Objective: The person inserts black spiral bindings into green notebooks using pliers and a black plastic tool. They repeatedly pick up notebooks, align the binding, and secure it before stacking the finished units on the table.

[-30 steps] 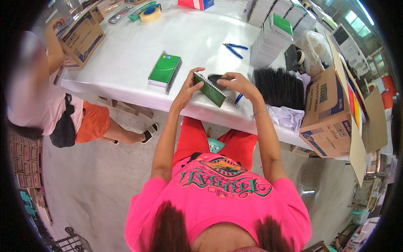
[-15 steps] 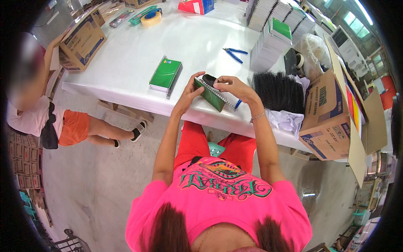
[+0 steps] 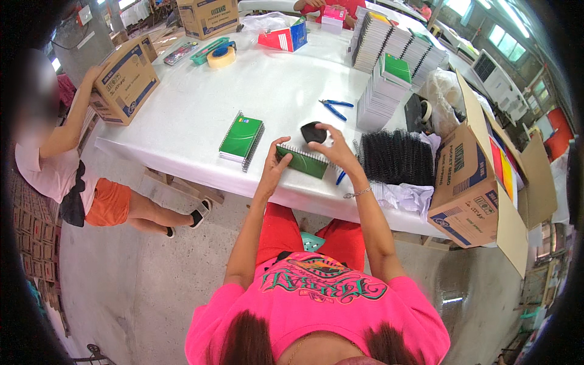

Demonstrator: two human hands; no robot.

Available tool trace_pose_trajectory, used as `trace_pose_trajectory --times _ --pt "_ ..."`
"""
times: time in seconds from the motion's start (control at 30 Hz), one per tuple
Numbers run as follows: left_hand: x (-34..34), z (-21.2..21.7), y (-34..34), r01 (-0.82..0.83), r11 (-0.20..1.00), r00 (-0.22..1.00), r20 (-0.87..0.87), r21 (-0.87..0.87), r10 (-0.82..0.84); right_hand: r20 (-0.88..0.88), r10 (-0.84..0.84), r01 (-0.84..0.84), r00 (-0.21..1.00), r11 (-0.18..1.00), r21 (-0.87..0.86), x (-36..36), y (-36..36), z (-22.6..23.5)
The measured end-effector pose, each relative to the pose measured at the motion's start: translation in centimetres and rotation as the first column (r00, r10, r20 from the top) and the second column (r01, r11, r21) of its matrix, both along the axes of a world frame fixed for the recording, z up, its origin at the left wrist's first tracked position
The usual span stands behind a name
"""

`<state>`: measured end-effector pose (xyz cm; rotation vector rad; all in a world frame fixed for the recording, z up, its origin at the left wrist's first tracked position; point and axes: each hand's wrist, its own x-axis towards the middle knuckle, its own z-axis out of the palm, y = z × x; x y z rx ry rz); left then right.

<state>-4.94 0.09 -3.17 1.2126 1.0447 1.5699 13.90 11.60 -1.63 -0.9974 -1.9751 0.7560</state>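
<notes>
My left hand (image 3: 276,170) grips a small green spiral notebook (image 3: 307,164) by its left end, thumb on the cover, at the table's near edge. The notebook is tilted with its wire coil along the upper side. Just beyond it, my right hand (image 3: 334,151) has thumb and fingers curled around a rounded black piece (image 3: 312,132), whose exact kind I cannot make out. Left of my hands lies a short stack of green spiral notebooks (image 3: 241,137). Blue-handled pliers (image 3: 336,111) lie beyond my right hand, and a blue tool end (image 3: 340,177) shows under my right wrist.
Black spiral coils (image 3: 398,158) lie on white wrapping at my right, beside an open carton (image 3: 465,182). Tall notebook stacks (image 3: 383,94) stand behind. A tape roll (image 3: 221,58) sits far left, near a person's arm (image 3: 70,131) at another carton (image 3: 126,82).
My right hand has drawn away from the notebook's coil, and the black piece now shows more fully at its fingers. My left hand still holds the notebook. The view has tipped upward.
</notes>
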Motion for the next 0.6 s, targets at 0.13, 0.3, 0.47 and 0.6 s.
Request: trace_pose_trajectory --times 0.13,0.3,0.47,0.6 --pt "1.6 -2.3 -0.6 -0.198 0.980 0.980 -0.028 0.021 0.199 0.190 0.036 -0.054 0.981 0.994 0.090 0.5 -1.4 3.7" --pt "3.6 -1.9 -1.1 -0.244 0.965 0.970 0.041 0.092 0.241 0.375 0.039 -0.150 0.926 0.951 0.271 -1.9 -7.0 4.5" --pt "3.4 -1.9 -1.4 -0.291 0.954 0.956 -0.004 0.072 0.292 0.202 -0.104 -0.011 0.974 0.868 0.497 -2.6 -7.4 1.5" --pt "3.8 -0.6 -2.2 -0.390 0.913 0.917 -0.036 0.120 0.396 -0.021 -0.458 0.433 0.889 0.823 0.368 -1.6 -10.6 1.4"
